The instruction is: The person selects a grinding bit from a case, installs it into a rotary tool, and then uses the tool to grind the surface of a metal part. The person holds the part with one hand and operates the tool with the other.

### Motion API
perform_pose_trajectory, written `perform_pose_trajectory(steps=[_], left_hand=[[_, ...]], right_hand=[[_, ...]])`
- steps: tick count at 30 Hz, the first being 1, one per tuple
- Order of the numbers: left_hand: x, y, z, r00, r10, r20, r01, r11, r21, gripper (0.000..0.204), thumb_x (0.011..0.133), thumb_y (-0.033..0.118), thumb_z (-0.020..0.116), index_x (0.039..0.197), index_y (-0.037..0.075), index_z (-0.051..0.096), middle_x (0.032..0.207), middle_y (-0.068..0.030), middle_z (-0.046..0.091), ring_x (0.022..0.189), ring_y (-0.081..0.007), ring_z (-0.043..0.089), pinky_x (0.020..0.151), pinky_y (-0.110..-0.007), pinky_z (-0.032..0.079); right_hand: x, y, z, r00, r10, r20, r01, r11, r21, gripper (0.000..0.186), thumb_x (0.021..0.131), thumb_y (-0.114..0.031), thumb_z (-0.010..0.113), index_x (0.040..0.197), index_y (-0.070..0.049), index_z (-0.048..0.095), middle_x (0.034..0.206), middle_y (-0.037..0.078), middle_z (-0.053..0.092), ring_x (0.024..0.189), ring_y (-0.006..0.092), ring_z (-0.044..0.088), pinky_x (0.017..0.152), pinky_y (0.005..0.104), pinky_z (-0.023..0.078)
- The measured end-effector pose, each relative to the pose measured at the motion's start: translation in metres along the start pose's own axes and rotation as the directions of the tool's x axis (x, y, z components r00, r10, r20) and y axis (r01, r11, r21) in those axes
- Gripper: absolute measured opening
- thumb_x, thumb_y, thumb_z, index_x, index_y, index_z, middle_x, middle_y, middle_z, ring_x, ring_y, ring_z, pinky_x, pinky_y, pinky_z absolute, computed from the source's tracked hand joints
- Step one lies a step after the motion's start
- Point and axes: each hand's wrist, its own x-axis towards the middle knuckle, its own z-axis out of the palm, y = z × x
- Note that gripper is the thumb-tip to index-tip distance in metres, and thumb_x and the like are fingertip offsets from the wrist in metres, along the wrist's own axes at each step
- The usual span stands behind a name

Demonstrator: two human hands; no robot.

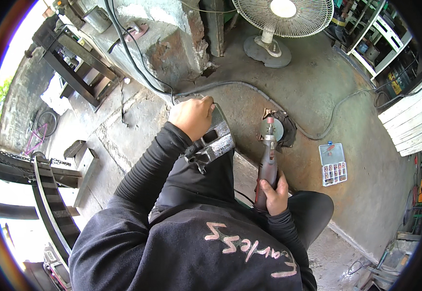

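Observation:
My left hand (191, 119) is closed around the upper edge of a silvery cast-metal part (216, 145) with cavities and a curved rim. The part is tilted above my lap, and my palm hides some of it. In my right hand (276, 195) is a grey rotary tool (267, 167), its body upright in the picture with a small reddish cylindrical bit (270, 120) at the tip. The bit is apart from the metal part. Behind the tool's tip, a pale round disc (279, 130) lies on a crumpled dark piece on the floor.
An open clear case of small bits (334, 175) lies on the floor at right. A floor fan (268, 51) stands ahead, with a grey hose (240, 83) running across the concrete. To the left are a dark metal frame (72, 72) and a chain (12, 157).

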Motion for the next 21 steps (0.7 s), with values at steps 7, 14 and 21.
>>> perform_pose_trajectory(steps=[7, 14, 21], left_hand=[[-0.012, 0.004, 0.005, 0.985, 0.032, -0.167, -0.027, 0.999, 0.034, 0.022, 0.092, 0.025, 0.053, 0.093, 0.004, 0.060, 0.081, -0.0175, 0.065, 0.072, -0.0367, 0.066, 0.063, -0.045, 0.052], [-0.010, 0.003, 0.009, 0.971, 0.090, -0.224, -0.108, 0.992, -0.072, 0.029, 0.091, 0.031, 0.057, 0.095, 0.003, 0.063, 0.086, -0.0163, 0.066, 0.077, -0.0367, 0.066, 0.067, -0.044, 0.053], [-0.008, -0.038, -0.003, 0.869, 0.450, -0.206, -0.493, 0.822, -0.285, 0.034, 0.091, 0.027, 0.060, 0.113, 0.002, 0.064, 0.088, -0.0160, 0.065, 0.078, -0.0361, 0.065, 0.067, -0.042, 0.052]], right_hand=[[0.004, 0.012, -0.008, 0.999, 0.039, -0.016, -0.037, 0.995, 0.097, 0.050, 0.082, -0.016, 0.071, 0.124, 0.002, 0.049, 0.096, 0.008, 0.060, 0.081, 0.0138, 0.058, 0.074, 0.0295, 0.049], [0.007, 0.016, -0.008, 0.996, 0.070, -0.055, -0.059, 0.982, 0.181, 0.047, 0.081, -0.017, 0.071, 0.118, 0.001, 0.051, 0.097, 0.008, 0.060, 0.083, 0.0140, 0.057, 0.077, 0.0289, 0.049], [0.002, 0.014, -0.006, 0.996, 0.065, -0.061, -0.049, 0.972, 0.228, 0.047, 0.080, -0.016, 0.070, 0.118, 0.002, 0.050, 0.096, 0.007, 0.060, 0.082, 0.0134, 0.058, 0.075, 0.0286, 0.049]])
